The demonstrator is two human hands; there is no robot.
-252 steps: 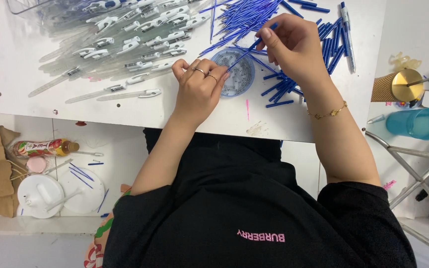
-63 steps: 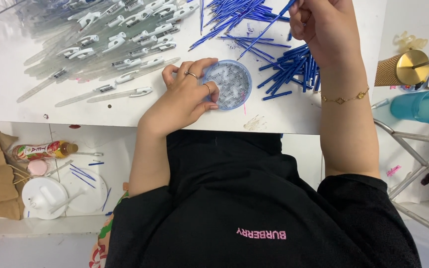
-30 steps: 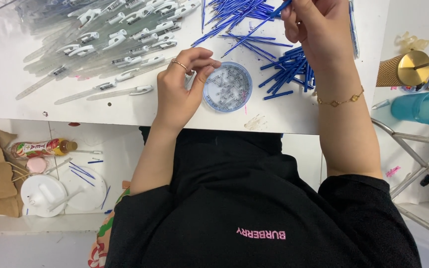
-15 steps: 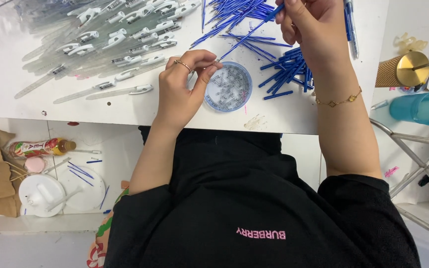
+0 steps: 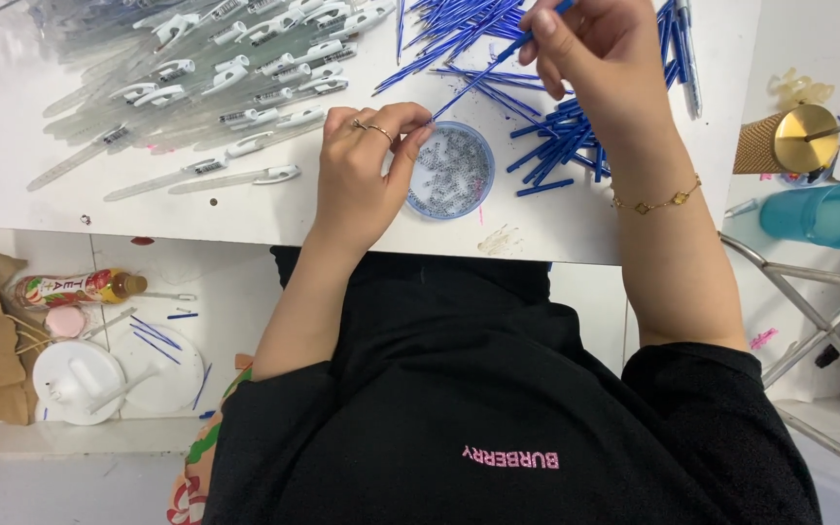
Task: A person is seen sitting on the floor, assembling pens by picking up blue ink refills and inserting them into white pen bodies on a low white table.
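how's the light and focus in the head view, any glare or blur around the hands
Head view: even, bright light, the white table nearly washed out, only soft shadows under the left hand; both hands, the thin blue refill in the right hand and the round blue dish of small springs look sharp; the clear pen barrels blend hazily into the top edge.

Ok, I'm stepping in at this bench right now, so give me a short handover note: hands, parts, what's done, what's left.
Left hand: fingertips pinched at the tip of a blue pen refill, beside the small round dish of springs.
Right hand: holds that refill's upper end.
Parts: loose blue refills on the white table to the right, clear pen barrels with white clips to the left.
Done: cannot tell how many are fitted.
Left: both piles look large.
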